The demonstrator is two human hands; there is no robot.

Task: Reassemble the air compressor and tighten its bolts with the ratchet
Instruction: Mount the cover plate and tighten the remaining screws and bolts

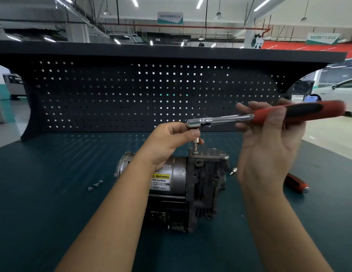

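Observation:
The grey air compressor (183, 185) lies on the green bench mat (53, 193), with a yellow warning label on its motor body. Its metal top plate (210, 154) faces up. A ratchet (226, 119) with a red and black handle is held level above the plate, and its socket bit points down onto a bolt (194, 153) at the plate's left corner. My left hand (171, 140) pinches the socket just under the ratchet head. My right hand (269, 138) grips the ratchet's handle near the chrome shaft.
Three small bolts (95, 185) lie on the mat left of the compressor. A small metal fitting (233, 171) and a second red-handled tool (297, 183) lie to its right. A dark pegboard (131, 95) stands along the back of the bench.

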